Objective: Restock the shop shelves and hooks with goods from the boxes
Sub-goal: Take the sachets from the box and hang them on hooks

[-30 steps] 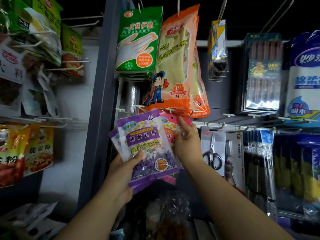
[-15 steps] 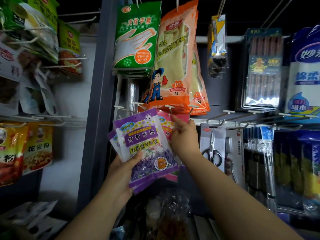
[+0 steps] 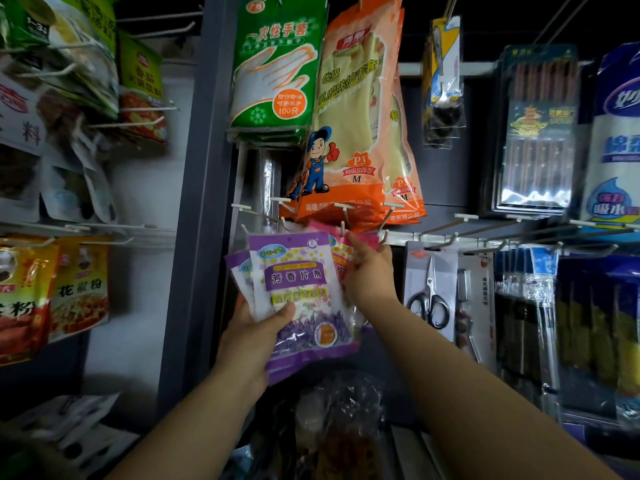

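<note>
My left hand [image 3: 254, 336] grips a fanned stack of purple fragrance-tablet packets [image 3: 298, 299] from below, thumb across the front one. Behind the stack, my right hand [image 3: 369, 271] pinches the top of a pink packet [image 3: 337, 258] just under a white-tipped hook [image 3: 343, 211]. The hook sticks out below the orange glove packs [image 3: 356, 126]. Most of the pink packet is hidden by the purple stack and my right hand. I cannot tell whether its hole is on the hook.
Green disposable-glove packs [image 3: 277, 67] hang above left. Scissors cards [image 3: 431, 296] hang to the right, beside several bare hooks [image 3: 460, 223]. Spice bags [image 3: 79, 289] fill the left rack past a grey upright post [image 3: 197, 220]. Clear plastic bags [image 3: 343, 410] lie below.
Both hands have lifted slightly with their packets, and my right hand has brought the pink packet's top closer to the hook. My grip on either has not altered.
</note>
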Available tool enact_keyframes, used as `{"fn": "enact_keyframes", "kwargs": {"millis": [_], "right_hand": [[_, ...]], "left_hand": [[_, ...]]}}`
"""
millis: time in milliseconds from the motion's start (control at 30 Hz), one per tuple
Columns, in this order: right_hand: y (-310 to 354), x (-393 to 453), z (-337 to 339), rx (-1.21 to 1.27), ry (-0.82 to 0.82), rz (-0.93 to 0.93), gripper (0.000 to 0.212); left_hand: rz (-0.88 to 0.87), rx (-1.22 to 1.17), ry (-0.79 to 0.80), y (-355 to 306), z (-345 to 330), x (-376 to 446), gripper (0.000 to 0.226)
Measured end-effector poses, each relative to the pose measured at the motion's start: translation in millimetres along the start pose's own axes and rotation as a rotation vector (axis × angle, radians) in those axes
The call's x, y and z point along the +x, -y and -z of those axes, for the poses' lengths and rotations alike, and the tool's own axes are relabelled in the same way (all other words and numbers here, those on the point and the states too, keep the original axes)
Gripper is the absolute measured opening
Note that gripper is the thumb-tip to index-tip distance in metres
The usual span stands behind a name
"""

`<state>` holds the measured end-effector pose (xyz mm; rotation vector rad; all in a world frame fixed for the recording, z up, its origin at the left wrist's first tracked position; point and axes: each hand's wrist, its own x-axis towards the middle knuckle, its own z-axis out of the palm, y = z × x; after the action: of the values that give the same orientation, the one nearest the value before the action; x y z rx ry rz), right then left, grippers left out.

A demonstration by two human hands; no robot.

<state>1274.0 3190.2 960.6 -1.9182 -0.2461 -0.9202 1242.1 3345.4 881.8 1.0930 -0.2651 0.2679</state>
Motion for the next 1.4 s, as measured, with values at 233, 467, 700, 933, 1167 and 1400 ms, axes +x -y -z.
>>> {"fn": "enact_keyframes", "kwargs": {"millis": [233,467,700,933,1167,1400], "right_hand": [[-26,9,-11,-0.154,0.014,0.016,0.068],[-43,-53,5,-0.143,-0.126,0.111,0.032],[-30,-97,14,0.248,0.257,-0.226,0.025],[-28,-74,29,0.198,0.081,-0.199,0.036],[15,-39,25,0.050,-0.026,-0.104,0.036],[33,-24,18,0.094,-0.064,-0.100,0.038]], "left_hand": [[-0.001,0.143,-0.079,11,19,-20,0.021],[0.044,0.150,-0.026,11,32,-40,0.029],[0.113,0.158,0.045,20,10,-63,0.041],[0.129,0.157,-0.111,22,16,-61,0.011],[0.001,0.246,-0.209,14,30,-59,0.010],[-0.028,0.294,-0.196,8,39,-63,0.011]]}}
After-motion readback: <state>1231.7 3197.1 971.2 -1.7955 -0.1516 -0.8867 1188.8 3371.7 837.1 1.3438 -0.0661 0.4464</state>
